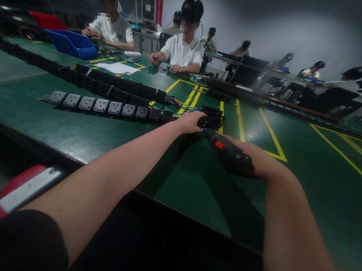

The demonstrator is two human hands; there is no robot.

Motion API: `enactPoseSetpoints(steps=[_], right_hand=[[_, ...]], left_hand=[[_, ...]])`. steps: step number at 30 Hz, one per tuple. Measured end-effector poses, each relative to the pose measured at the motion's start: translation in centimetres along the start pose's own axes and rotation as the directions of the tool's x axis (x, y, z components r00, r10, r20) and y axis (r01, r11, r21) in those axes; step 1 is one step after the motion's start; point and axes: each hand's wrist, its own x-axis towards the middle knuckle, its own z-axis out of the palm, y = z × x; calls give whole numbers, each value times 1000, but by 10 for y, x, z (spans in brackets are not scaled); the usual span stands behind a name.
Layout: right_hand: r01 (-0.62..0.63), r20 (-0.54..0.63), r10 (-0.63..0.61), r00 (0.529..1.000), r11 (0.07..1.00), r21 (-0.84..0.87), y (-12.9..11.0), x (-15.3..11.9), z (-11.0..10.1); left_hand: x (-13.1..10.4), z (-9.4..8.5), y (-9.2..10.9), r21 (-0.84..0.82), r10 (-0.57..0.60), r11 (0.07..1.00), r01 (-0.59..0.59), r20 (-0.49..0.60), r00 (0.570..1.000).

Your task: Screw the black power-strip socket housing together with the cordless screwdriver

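Observation:
My left hand [191, 121] is closed on a black end piece [215, 119] beside the right end of a long power strip [101, 106]. The strip lies on the table with its row of grey sockets facing up. Thin coloured wires [185, 106] show just behind that hand. In my right hand [249, 150] is a black electric screwdriver [230, 152] with orange buttons, its tip end pointing at the black piece by my left fingers. Most of my right fingers are hidden behind the tool. Whether the tip touches a screw cannot be made out.
More black strips [121, 84] lie behind the first one. Yellow tape lines [273, 135] mark the green table [100, 131]. White papers [118, 68], a blue bin [74, 44] and a red bin [47, 21] stand farther back. Across the table sit co-workers [184, 48].

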Motion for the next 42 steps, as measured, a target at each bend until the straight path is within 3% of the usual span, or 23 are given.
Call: enactPoseSetpoints(steps=[42], right_hand=[[-4,32,4,999,1000,-6,-3,1,-1]], left_hand=[[-3,-3,5,-7,-20,1000,20,5,1000]])
